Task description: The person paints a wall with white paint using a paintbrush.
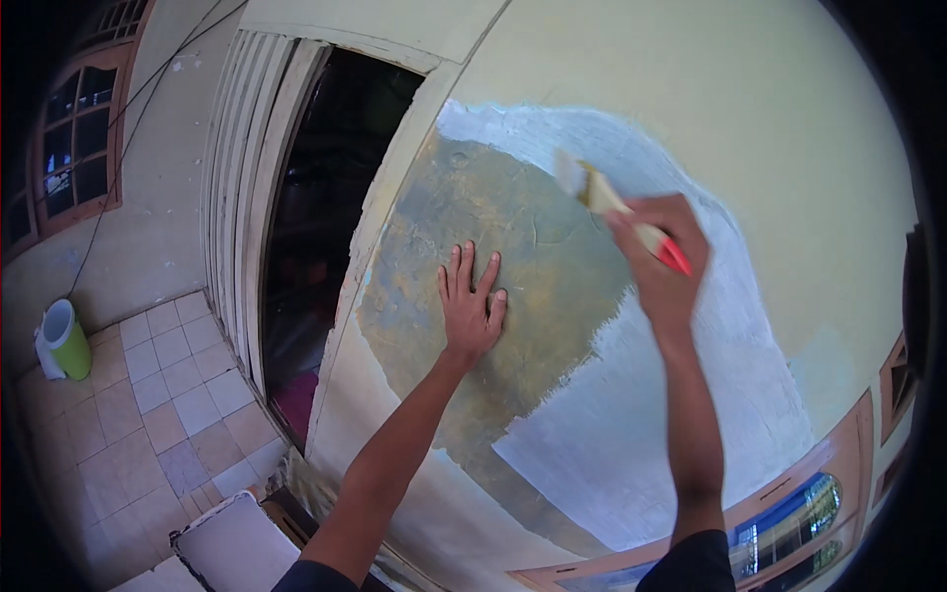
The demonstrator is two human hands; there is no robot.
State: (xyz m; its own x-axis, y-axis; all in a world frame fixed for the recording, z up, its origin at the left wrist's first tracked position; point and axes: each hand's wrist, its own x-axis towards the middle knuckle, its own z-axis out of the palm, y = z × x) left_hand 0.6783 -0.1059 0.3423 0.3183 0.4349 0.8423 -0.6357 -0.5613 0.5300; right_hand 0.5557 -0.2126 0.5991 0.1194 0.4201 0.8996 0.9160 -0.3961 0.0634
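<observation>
My right hand (668, 259) is closed around a paintbrush (604, 195) with a pale handle that ends in red. Its whitish bristles, a little blurred, are at the border between white paint (602, 133) and a bare patch. That patch (538, 261) is grey-brown, rough wall between painted areas. My left hand (472, 311) lies flat on it with the fingers spread. White paint runs in a band along the patch's top and right, and a broad white area (602, 444) covers its lower right.
To the left is a dark doorway (340, 187) with a worn frame and pale folded slats (252, 128). A green bin (65, 340) stands on floor tiles (128, 414). Wood-framed windows (789, 513) show at lower right and far left. A white-topped piece (237, 543) is at the bottom.
</observation>
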